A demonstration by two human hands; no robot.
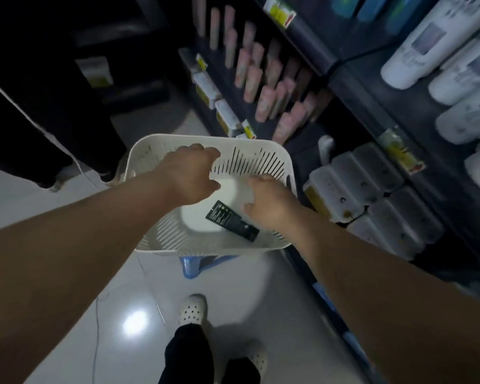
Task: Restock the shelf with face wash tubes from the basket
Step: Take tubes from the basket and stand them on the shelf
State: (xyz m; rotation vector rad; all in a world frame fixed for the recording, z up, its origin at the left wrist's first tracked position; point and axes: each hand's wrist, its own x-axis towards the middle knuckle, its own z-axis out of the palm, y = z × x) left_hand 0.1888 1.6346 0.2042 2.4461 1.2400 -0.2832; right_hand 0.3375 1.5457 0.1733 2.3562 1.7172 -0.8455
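A white slotted basket (155,239) stands in front of me at the foot of the dark shelf (355,92). One black face wash tube (229,218) lies flat on the basket's floor, cap toward me. My left hand (190,174) hangs inside the basket over its far side, fingers loosely curled down, holding nothing that I can see. My right hand (266,202) is inside the basket just right of the tube, thumb close above its upper end, fingers relaxed and not closed round it.
The basket sits on a blue stool (190,268). Rows of pink tubes (261,79), white bottles (416,48) and pale tubs (355,187) fill the shelf at right. Something dark (53,106) and a thin cord (39,126) are at left. My foot in a white clog (192,310) stands on glossy floor.
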